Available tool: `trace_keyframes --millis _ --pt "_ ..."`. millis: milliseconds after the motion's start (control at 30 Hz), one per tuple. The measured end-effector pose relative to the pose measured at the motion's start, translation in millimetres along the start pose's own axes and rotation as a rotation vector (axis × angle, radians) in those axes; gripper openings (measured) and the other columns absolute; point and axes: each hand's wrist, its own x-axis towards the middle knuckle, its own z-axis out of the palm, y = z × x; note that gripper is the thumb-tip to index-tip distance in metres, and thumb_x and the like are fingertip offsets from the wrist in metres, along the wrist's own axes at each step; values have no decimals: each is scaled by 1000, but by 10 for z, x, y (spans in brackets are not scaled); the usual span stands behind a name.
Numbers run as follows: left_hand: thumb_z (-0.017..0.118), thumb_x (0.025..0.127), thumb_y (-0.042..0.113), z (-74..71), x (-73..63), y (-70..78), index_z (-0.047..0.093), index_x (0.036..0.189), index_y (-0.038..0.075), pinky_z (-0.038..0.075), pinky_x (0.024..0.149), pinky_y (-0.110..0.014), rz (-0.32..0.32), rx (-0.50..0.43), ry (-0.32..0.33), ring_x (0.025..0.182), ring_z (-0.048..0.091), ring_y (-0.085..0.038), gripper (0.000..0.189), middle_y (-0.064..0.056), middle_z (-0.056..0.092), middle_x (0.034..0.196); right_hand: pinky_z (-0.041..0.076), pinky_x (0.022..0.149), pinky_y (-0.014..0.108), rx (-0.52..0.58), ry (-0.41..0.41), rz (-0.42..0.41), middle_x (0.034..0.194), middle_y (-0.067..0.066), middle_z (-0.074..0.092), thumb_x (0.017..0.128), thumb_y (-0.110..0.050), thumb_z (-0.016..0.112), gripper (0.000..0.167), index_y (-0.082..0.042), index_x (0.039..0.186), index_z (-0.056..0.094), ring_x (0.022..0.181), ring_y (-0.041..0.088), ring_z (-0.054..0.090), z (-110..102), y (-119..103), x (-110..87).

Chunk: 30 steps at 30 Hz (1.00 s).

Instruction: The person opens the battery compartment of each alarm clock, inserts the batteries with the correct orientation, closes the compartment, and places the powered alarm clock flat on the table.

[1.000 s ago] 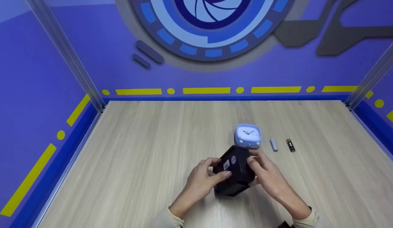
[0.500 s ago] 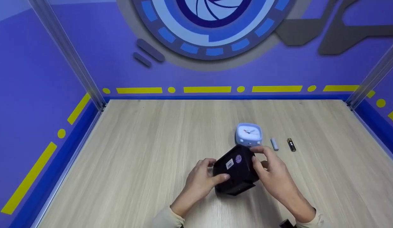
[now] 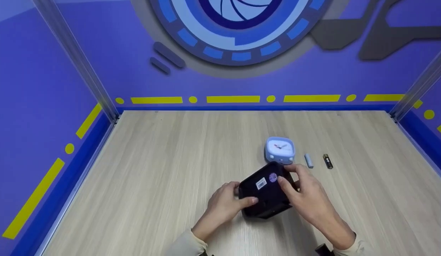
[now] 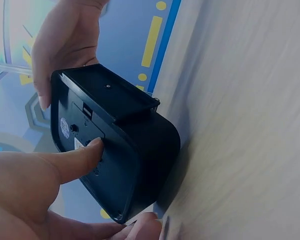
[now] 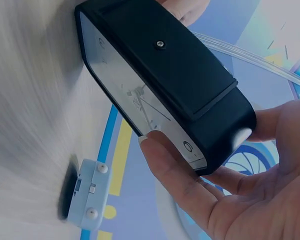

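Between both hands is a black desk clock (image 3: 268, 201), its back turned up toward the head camera with a white label and a round purple sticker. The left hand (image 3: 224, 204) grips its left end, thumb pressed on the back and fingers underneath. On the other end the right hand (image 3: 311, 192) holds it between thumb and fingers. In the left wrist view, small knobs and a panel outline show on the clock's back (image 4: 125, 165). The right wrist view shows the clock's white face (image 5: 125, 85) with hands and numerals, fingertips touching its edge.
Just beyond the black clock stands a light blue clock (image 3: 280, 149). To its right lie a grey-blue battery (image 3: 308, 160) and a black-and-gold battery (image 3: 328, 161) on the wooden table (image 3: 152, 170). Blue-purple walls (image 3: 220, 85) border the table.
The black clock has tilted so its back faces up more fully toward the head camera. The right hand has shifted along its right end, its thumb now on the back near the purple sticker.
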Motion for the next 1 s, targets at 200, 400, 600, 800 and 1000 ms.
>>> trace_keyframes --millis 200,400,600,800,1000 --pt "88 83 49 -19 3 -3 74 104 7 50 76 -41 -26 44 -2 83 60 -17 49 2 68 91 57 74 40 -79 32 -43 133 18 64 103 -16 71 38 -1 136 59 91 25 70 12 13 3" --pt "87 83 50 -38 -10 8 75 98 8 45 67 -35 -34 58 -26 72 55 -14 46 6 61 80 53 91 57 -153 79 -99 132 22 66 102 -13 71 37 2 134 59 109 36 68 36 28 -4" --pt "87 83 48 -31 -6 -5 73 103 8 47 71 -37 -34 46 -46 77 56 -14 46 6 62 86 53 86 60 -250 129 -166 126 21 68 99 -10 73 33 1 128 62 104 38 69 49 60 -15" --pt "87 84 46 -17 0 -15 74 103 10 48 71 -36 -9 48 -24 76 56 -11 43 8 63 84 53 77 62 -339 144 -189 124 18 69 97 -10 73 31 -2 126 65 91 40 70 38 71 -23" --pt "87 86 43 -20 9 -28 74 103 9 50 75 -39 -7 46 14 79 60 -13 40 7 68 87 52 68 62 -417 127 -189 112 15 72 93 -10 71 28 -5 120 66 77 41 69 28 88 -38"
